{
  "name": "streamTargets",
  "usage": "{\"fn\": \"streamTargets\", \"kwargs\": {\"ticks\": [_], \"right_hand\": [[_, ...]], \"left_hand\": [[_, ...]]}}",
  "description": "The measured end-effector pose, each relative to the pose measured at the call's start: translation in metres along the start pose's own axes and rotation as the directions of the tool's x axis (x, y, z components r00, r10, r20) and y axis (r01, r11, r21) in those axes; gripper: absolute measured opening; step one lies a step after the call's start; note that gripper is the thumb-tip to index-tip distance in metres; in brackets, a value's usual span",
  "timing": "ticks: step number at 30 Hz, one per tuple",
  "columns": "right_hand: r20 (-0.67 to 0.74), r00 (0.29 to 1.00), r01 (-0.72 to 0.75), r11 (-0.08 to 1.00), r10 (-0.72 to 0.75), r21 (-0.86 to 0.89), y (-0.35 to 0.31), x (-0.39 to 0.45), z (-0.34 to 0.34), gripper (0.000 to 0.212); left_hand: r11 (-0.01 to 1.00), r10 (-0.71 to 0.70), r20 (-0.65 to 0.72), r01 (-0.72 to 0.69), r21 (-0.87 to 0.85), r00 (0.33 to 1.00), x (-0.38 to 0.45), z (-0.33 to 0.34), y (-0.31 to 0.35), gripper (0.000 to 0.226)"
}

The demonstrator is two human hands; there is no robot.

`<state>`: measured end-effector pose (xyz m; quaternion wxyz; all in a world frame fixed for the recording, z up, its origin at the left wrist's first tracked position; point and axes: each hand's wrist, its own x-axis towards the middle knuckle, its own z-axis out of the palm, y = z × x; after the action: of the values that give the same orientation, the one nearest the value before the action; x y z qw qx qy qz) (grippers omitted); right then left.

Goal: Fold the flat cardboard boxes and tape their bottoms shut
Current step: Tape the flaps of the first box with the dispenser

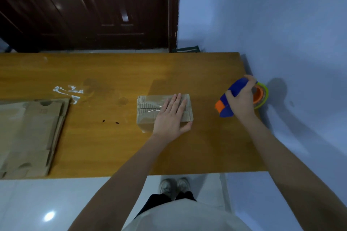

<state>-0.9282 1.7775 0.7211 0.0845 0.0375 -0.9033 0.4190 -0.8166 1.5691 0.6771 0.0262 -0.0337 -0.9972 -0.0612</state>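
Cardboard box (150, 116) lies long-axis sideways under the flat, open left hand (171, 117); right of the box, the right hand (242, 99) grips the tape dispenser (231, 97)

A small folded cardboard box (150, 112) (clear tape across its top) stands mid-table, flat boxes (28, 137) stacked far left.

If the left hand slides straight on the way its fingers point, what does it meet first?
Past the folded box it rests on, the left hand would probably meet only bare table; nothing shows there.
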Motion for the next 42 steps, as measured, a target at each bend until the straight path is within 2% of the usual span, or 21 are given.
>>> {"fn": "streamTargets", "kwargs": {"ticks": [4, 8, 11, 16, 22, 27, 32, 34, 37, 39, 42], "right_hand": [[0.015, 1.0, 0.004, 1.0, -0.004, 0.009, 0.006, -0.005, -0.007, 0.053], [0.128, 0.991, 0.043, 0.999, -0.046, 0.023, -0.003, -0.007, -0.012, 0.052], [0.148, 0.988, 0.035, 0.999, -0.039, 0.033, -0.012, -0.01, -0.014, 0.05], [0.143, 0.99, -0.016, 0.998, 0.007, 0.064, -0.02, -0.014, -0.009, 0.048], [0.171, 0.985, -0.054, 0.993, 0.036, 0.101, -0.029, -0.019, -0.004, 0.049], [0.146, 0.986, -0.102, 0.989, 0.085, 0.109, -0.036, -0.021, 0.002, 0.049], [0.15, 0.973, -0.197, 0.971, 0.176, 0.133, -0.043, -0.019, 0.003, 0.052], [0.149, 0.967, -0.229, 0.963, 0.208, 0.141, -0.043, -0.018, 0.001, 0.055], [0.153, 0.96, -0.256, 0.956, 0.233, 0.146, -0.04, -0.02, -0.003, 0.062], [0.195, 0.951, -0.275, 0.948, 0.242, 0.162, -0.04, -0.021, -0.007, 0.066], [0.33, 0.908, -0.327, 0.929, 0.258, 0.174, -0.042, -0.023, -0.02, 0.069]], "left_hand": [[0.999, -0.005, -0.021, 0.004, -0.033, 1.0, 0.0, -0.004, 0.001, 0.085], [0.972, -0.109, -0.008, 0.105, -0.21, 0.994, 0.008, -0.018, -0.001, 0.081], [0.972, -0.14, 0.005, 0.139, -0.188, 0.99, 0.023, -0.033, 0.0, 0.078], [0.98, -0.022, -0.011, 0.019, -0.198, 1.0, 0.038, -0.044, 0.017, 0.081], [0.97, 0.05, 0.083, -0.028, -0.243, 0.995, 0.036, -0.045, 0.026, 0.09], [0.91, 0.254, 0.084, -0.208, -0.359, 0.964, 0.028, -0.05, 0.038, 0.1], [0.882, 0.27, 0.04, -0.23, -0.412, 0.962, 0.03, -0.051, 0.052, 0.077], [0.855, 0.266, 0.071, -0.202, -0.477, 0.961, 0.03, -0.053, 0.054, 0.067], [0.804, 0.278, 0.136, -0.153, -0.574, 0.951, 0.031, -0.055, 0.055, 0.063], [0.777, 0.289, 0.174, -0.125, -0.617, 0.941, 0.034, -0.057, 0.054, 0.061], [0.717, 0.311, 0.208, -0.085, -0.692, 0.927, 0.039, -0.063, 0.052, 0.054]]}}
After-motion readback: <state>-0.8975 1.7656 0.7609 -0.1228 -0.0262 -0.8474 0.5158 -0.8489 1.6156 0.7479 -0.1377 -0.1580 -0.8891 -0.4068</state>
